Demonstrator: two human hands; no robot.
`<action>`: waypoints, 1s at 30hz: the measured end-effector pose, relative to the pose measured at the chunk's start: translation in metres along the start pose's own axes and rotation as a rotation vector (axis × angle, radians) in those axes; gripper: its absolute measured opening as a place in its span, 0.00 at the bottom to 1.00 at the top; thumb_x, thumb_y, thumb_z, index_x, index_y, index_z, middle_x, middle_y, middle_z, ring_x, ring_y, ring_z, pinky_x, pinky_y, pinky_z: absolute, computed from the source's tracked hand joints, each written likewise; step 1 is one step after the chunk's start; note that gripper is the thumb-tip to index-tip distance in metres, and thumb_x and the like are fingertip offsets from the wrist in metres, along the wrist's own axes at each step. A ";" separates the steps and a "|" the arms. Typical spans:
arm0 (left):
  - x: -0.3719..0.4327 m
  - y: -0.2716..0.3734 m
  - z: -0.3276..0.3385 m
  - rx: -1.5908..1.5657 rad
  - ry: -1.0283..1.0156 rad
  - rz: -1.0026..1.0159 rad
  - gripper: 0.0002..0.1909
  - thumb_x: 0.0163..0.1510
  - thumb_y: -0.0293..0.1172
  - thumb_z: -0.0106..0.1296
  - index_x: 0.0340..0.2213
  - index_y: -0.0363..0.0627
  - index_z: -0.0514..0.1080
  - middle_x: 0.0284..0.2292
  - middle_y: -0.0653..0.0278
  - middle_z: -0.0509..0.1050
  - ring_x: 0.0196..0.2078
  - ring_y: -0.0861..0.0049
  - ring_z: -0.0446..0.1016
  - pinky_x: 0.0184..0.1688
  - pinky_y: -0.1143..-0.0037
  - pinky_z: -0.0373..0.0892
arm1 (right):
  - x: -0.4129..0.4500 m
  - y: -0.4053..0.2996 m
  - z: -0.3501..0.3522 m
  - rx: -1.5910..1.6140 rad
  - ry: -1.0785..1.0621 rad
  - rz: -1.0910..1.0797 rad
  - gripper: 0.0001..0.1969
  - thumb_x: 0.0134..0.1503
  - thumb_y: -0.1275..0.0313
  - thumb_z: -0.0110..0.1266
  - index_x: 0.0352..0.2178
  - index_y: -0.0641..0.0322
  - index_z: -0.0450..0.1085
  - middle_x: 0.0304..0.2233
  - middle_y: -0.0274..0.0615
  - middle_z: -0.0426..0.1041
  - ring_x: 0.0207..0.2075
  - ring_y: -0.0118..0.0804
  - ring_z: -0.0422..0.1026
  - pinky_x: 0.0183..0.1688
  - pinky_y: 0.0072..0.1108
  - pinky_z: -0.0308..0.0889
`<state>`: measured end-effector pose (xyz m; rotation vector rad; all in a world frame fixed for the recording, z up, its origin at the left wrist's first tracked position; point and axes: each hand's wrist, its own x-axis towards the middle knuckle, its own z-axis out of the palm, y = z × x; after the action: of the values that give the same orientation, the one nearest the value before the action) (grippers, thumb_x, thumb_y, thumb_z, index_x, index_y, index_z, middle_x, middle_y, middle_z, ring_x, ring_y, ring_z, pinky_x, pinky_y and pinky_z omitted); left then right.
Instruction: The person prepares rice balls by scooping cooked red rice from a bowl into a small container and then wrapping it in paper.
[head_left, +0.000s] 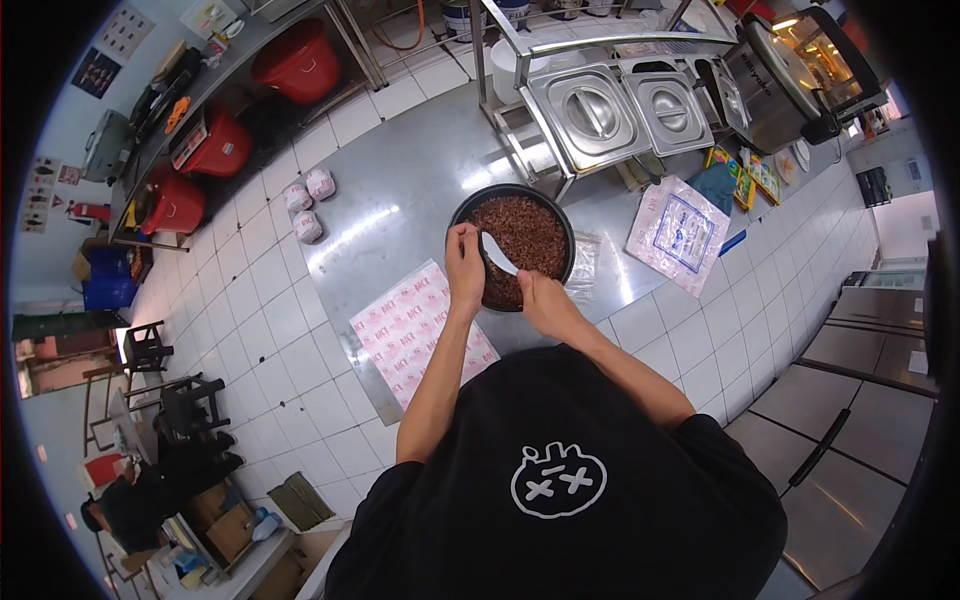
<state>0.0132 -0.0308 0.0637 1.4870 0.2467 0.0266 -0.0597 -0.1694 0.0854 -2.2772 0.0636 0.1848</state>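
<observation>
A round black bowl (568, 229) full of reddish-brown cooked rice (529, 232) stands on the steel table before me. My left hand (465, 266) grips its left rim, fingers curled over the edge. In my right hand (544, 300) is the handle of a white rice paddle (499, 253). The paddle's blade lies over the rice on the left side, close to my left fingers. Left of the bowl, partly under my left forearm, lie flat sheets of pink-and-white printed wrapping paper (409, 322). Several wrapped balls (307, 226) sit together at the table's far left corner.
Lidded steel food pans (592, 116) sit in a metal frame at the back right, beside a glass-fronted warmer (787, 75). A printed plastic packet (679, 236) overhangs the right edge. Red tubs (296, 64) line a shelf; another person (131, 502) is lower left.
</observation>
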 end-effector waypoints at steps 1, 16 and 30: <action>0.001 -0.002 -0.004 -0.076 0.000 -0.031 0.11 0.64 0.34 0.40 0.35 0.40 0.69 0.34 0.67 0.70 0.40 0.81 0.65 0.48 0.80 0.60 | 0.002 -0.006 -0.011 0.081 -0.015 0.025 0.24 0.67 0.60 0.33 0.30 0.73 0.67 0.25 0.69 0.70 0.32 0.71 0.70 0.35 0.47 0.63; -0.017 0.000 0.013 0.009 0.151 0.203 0.14 0.65 0.34 0.35 0.40 0.38 0.69 0.41 0.61 0.70 0.45 0.73 0.68 0.52 0.75 0.61 | -0.011 0.001 0.039 0.407 0.119 0.109 0.25 0.68 0.61 0.31 0.30 0.74 0.67 0.26 0.66 0.71 0.32 0.64 0.71 0.36 0.41 0.63; -0.010 0.001 0.003 -0.038 0.170 0.200 0.13 0.64 0.33 0.36 0.39 0.38 0.68 0.38 0.63 0.70 0.43 0.77 0.67 0.50 0.77 0.62 | -0.007 -0.024 0.014 0.183 0.085 0.010 0.23 0.67 0.62 0.33 0.29 0.74 0.66 0.27 0.70 0.71 0.33 0.70 0.71 0.36 0.45 0.63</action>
<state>0.0041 -0.0358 0.0668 1.4683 0.2327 0.3179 -0.0659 -0.1432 0.0953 -2.1015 0.1308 0.0837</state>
